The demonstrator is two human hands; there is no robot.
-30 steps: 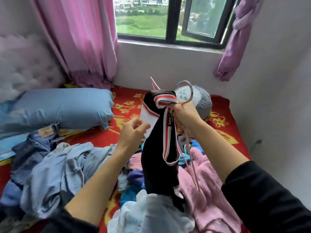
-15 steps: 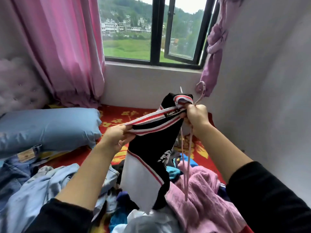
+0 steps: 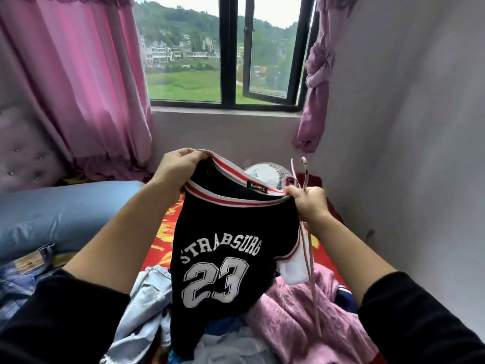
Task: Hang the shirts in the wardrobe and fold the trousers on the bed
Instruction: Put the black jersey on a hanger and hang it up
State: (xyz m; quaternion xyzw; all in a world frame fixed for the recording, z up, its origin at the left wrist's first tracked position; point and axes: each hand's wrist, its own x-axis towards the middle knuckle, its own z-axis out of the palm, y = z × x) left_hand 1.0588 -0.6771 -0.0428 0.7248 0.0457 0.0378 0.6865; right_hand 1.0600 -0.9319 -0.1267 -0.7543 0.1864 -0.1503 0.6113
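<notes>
Nearest the camera, low in frame: a heap of clothes on the bed (image 3: 160,248). It has a pink knit garment (image 3: 286,324) at right, a pale blue shirt (image 3: 149,298) centre-left and white cloth (image 3: 231,348) lowest. Jeans (image 3: 23,269) lie at far left; the tan waistband patch is too small to read.

Above the heap, a black jersey (image 3: 223,258) is held up and spread, its hem hanging into the pile and hiding part of it. White lettering reads "STRABSURG" over the number 23. The collar is striped red and white, with an inner tag reading "Fashion".

The left hand (image 3: 178,166) grips the collar's left side, fingers curled over the edge. The right hand (image 3: 307,203) pinches the collar's right side and clasps a pink hanger (image 3: 307,248) in the same fist, hook above, bars trailing down.

Behind are a blue pillow (image 3: 65,206) at left and a grey-and-white soft object (image 3: 265,174), partly hidden by the collar.

Farthest are a pink curtain (image 3: 78,74) and a black-framed window (image 3: 228,61), right pane swung open.
</notes>
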